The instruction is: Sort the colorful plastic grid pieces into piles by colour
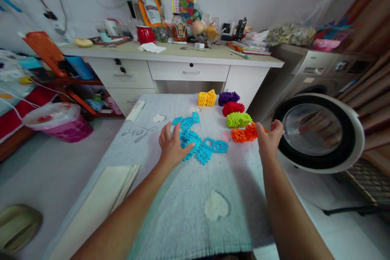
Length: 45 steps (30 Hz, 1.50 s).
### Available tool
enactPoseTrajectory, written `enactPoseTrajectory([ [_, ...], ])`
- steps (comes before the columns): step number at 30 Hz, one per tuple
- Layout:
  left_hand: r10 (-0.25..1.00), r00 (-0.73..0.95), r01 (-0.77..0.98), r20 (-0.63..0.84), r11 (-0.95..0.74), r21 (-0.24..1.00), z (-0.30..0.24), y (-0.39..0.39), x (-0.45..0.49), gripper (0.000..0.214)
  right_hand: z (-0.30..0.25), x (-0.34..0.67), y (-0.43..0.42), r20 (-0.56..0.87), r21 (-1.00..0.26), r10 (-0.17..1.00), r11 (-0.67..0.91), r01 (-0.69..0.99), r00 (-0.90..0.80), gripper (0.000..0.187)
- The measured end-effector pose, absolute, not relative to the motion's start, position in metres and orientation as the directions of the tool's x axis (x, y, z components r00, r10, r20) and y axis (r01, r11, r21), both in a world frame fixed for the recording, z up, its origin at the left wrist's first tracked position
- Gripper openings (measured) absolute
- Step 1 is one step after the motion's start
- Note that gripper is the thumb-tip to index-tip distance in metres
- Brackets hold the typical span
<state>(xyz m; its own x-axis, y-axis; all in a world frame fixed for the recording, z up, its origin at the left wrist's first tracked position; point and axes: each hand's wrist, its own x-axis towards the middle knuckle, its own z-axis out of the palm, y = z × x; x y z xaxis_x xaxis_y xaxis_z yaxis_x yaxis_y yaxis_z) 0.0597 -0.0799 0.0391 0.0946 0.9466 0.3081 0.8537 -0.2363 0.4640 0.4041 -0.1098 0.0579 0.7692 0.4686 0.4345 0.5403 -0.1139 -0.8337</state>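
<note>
My left hand (pixel 172 146) lies flat with fingers spread on a chain of joined blue plastic tiles (pixel 202 146) in the middle of a grey cloth-covered table (pixel 183 203). My right hand (pixel 268 140) is at the table's right edge, its fingers curled against a pile of orange tiles (pixel 243 134). Beyond them lie separate piles of green tiles (pixel 238 120), red tiles (pixel 233 108), purple tiles (pixel 228 97) and yellow tiles (pixel 206 98).
A washing machine with its round door (pixel 319 132) open stands close on the right. A cluttered white desk (pixel 183 55) runs behind the table. A pink bin with a plastic bag (pixel 57 122) is on the floor at left. A folded cream sheet (pixel 100 199) lies on the table's left side.
</note>
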Motion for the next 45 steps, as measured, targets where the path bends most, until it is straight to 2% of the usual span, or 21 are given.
enactPoseTrajectory([
  [3, 0.886, 0.305, 0.793, 0.349, -0.439, 0.422, 0.047, -0.09, 0.094, 0.069, 0.041, 0.421, -0.103, 0.154, -0.946, 0.513, -0.171, 0.277, 0.844, 0.095],
  [5, 0.814, 0.496, 0.691, 0.302, -0.581, 0.431, 0.049, -0.093, 0.125, 0.06, 0.033, 0.423, -0.1, 0.027, -0.971, 0.542, -0.187, 0.152, 0.84, 0.09],
  [7, 0.763, 0.6, 0.622, 0.241, -0.635, 0.459, 0.048, -0.09, 0.158, 0.059, 0.028, 0.422, -0.1, -0.012, -0.983, 0.587, -0.157, 0.099, 0.809, 0.077],
  [10, 0.73, 0.661, 0.584, 0.173, -0.645, 0.492, 0.045, -0.08, 0.208, 0.067, 0.026, 0.419, -0.101, 0.001, -0.992, 0.667, -0.096, 0.087, 0.745, 0.06],
  [14, 0.753, 0.65, 0.602, 0.102, -0.593, 0.535, 0.041, -0.068, 0.252, 0.069, 0.025, 0.412, -0.104, 0.004, -0.988, 0.733, -0.101, 0.115, 0.68, 0.053],
  [19, 0.785, 0.607, 0.622, 0.122, -0.565, 0.543, 0.033, -0.071, 0.26, 0.061, 0.024, 0.388, -0.112, 0.011, -0.998, 0.775, -0.032, 0.057, 0.632, 0.048],
  [25, 0.842, 0.516, 0.628, 0.161, -0.499, 0.597, 0.052, -0.078, 0.227, 0.06, 0.041, 0.348, -0.109, 0.096, -0.993, 0.792, 0.117, 0.005, 0.603, 0.044],
  [27, 0.859, 0.469, 0.622, 0.203, -0.485, 0.615, 0.066, -0.075, 0.207, 0.066, 0.049, 0.331, -0.102, 0.126, -0.985, 0.825, 0.169, -0.028, 0.55, 0.043],
  [30, 0.885, 0.398, 0.623, 0.242, -0.455, 0.636, 0.084, -0.066, 0.168, 0.06, 0.057, 0.299, -0.088, 0.16, -0.973, 0.894, 0.214, -0.086, 0.418, 0.042],
  [33, 0.901, 0.387, 0.675, 0.195, -0.421, 0.606, 0.089, -0.054, 0.123, 0.055, 0.06, 0.267, -0.075, 0.19, -0.977, 0.942, 0.21, -0.045, 0.278, 0.042],
  [36, 0.932, 0.323, 0.75, 0.163, -0.357, 0.556, 0.082, -0.042, 0.083, 0.061, 0.06, 0.248, -0.068, 0.215, -0.975, 0.947, 0.195, 0.106, 0.24, 0.046],
  [39, 0.962, 0.235, 0.791, 0.138, -0.272, 0.548, 0.072, -0.034, 0.055, 0.066, 0.059, 0.251, -0.066, 0.242, -0.949, 0.937, 0.174, 0.264, 0.251, 0.05],
  [42, 0.976, 0.174, 0.854, 0.128, -0.215, 0.475, 0.065, -0.033, 0.045, 0.069, 0.055, 0.28, -0.062, 0.307, -0.908, 0.911, 0.193, 0.373, 0.275, 0.046],
  [45, 0.974, 0.134, 0.886, 0.184, -0.201, 0.418, 0.065, -0.038, 0.055, 0.063, 0.05, 0.33, -0.054, 0.401, -0.856, 0.8, 0.155, 0.493, 0.446, 0.044],
])
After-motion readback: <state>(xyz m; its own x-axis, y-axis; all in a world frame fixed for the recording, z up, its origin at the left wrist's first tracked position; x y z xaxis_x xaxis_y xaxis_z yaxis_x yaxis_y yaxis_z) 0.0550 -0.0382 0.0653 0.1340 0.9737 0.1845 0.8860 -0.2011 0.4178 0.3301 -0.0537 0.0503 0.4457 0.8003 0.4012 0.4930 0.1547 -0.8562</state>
